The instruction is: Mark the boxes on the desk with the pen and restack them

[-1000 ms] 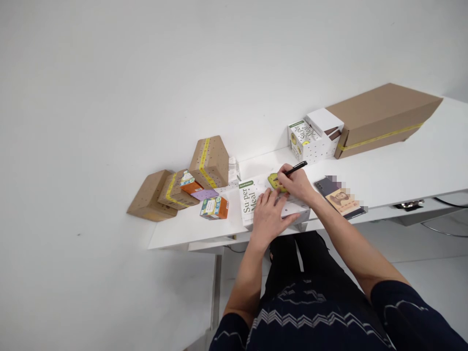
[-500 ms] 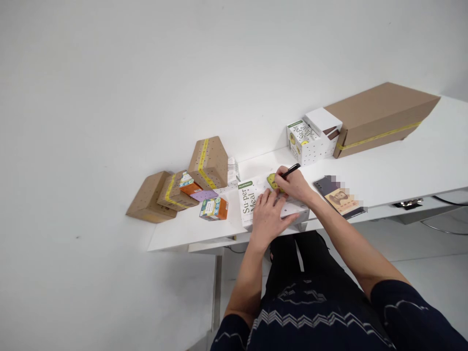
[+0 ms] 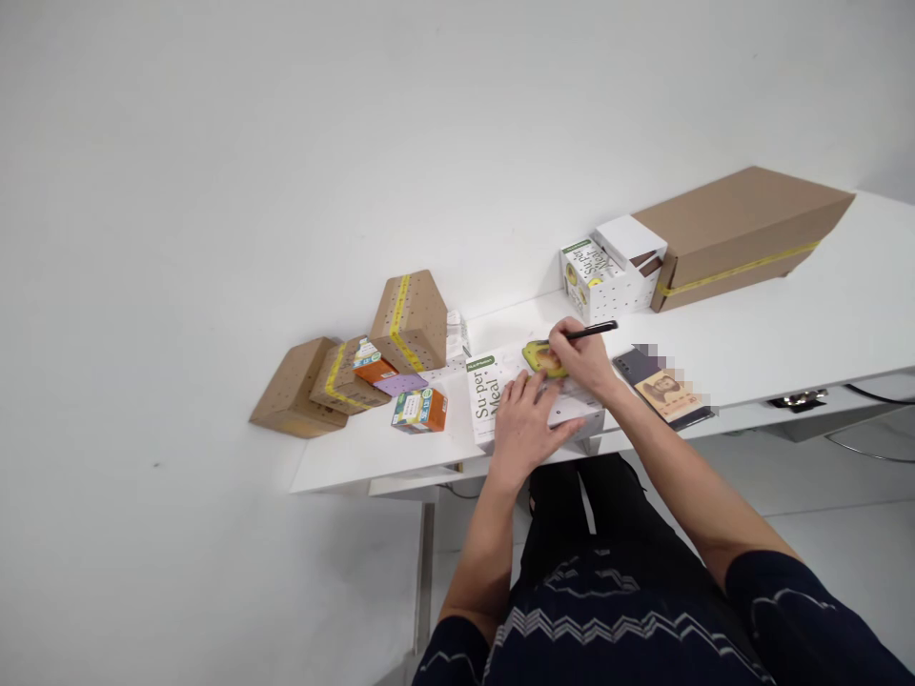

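Observation:
A white carton (image 3: 484, 427) printed "Su-per Meal" lies flat near the table's front edge, with a green avocado picture (image 3: 538, 359) on its top. My left hand (image 3: 527, 419) rests on the carton with its fingers spread. Between the closed fingers of my right hand (image 3: 580, 360) is a black pen (image 3: 597, 330), its back end pointing right. The pen's front end is over the avocado picture; whether the tip touches the carton I cannot make out.
Brown cardboard boxes with yellow tape (image 3: 409, 319) and a small orange-and-white box (image 3: 420, 410) stand left. A phone (image 3: 664, 389) lies to the right of my right hand. Behind are another white carton (image 3: 597, 281) and a long cardboard box (image 3: 750, 238) against the wall.
My right hand has shifted slightly right, and the pen has tilted flatter toward the right. More of the avocado picture shows. My left hand has stayed in place on the carton.

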The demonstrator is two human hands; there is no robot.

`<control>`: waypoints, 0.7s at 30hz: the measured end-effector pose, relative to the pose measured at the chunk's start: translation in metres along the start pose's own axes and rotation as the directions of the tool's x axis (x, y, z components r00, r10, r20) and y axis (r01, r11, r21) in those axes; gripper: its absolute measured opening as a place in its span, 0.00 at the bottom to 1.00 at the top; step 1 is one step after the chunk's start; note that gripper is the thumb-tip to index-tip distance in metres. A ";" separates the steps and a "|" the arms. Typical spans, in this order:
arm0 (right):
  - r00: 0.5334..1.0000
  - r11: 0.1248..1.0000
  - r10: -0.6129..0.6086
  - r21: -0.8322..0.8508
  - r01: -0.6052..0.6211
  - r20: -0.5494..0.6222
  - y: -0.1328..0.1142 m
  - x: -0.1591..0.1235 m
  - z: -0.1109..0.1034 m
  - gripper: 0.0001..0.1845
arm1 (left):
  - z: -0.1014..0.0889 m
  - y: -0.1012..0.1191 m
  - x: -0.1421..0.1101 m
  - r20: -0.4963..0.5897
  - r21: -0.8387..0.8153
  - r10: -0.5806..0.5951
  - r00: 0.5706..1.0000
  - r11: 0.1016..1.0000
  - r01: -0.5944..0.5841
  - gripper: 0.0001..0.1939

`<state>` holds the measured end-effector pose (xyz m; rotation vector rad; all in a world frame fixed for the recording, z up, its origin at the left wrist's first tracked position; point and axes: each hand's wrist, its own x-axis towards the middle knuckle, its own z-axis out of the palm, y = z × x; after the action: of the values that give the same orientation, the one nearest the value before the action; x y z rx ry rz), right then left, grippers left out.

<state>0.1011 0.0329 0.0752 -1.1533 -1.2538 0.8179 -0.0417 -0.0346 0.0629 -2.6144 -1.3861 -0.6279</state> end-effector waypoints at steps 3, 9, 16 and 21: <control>0.974 0.991 -0.008 0.128 0.037 -0.225 0.016 0.002 -0.009 0.11 | 0.000 0.000 0.000 0.002 0.007 0.001 1.000 1.000 -0.001 0.31; 0.979 0.864 -0.198 -0.480 0.149 -0.054 0.079 -0.007 -0.044 0.19 | -0.001 -0.001 -0.002 -0.022 0.016 0.017 1.000 1.000 -0.016 0.29; 0.933 0.302 0.076 -0.900 0.314 0.351 0.101 -0.033 -0.045 0.22 | -0.004 -0.001 -0.002 -0.040 0.005 0.038 0.998 0.999 -0.038 0.22; 0.933 0.289 0.081 -0.905 0.313 0.349 0.099 -0.036 -0.046 0.25 | -0.003 -0.001 -0.002 -0.031 -0.002 0.032 0.999 0.999 -0.032 0.22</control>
<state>0.1517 0.0162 -0.0269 -1.8786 -2.2540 -0.0106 -0.0446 -0.0367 0.0648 -2.6117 -1.3324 -0.6640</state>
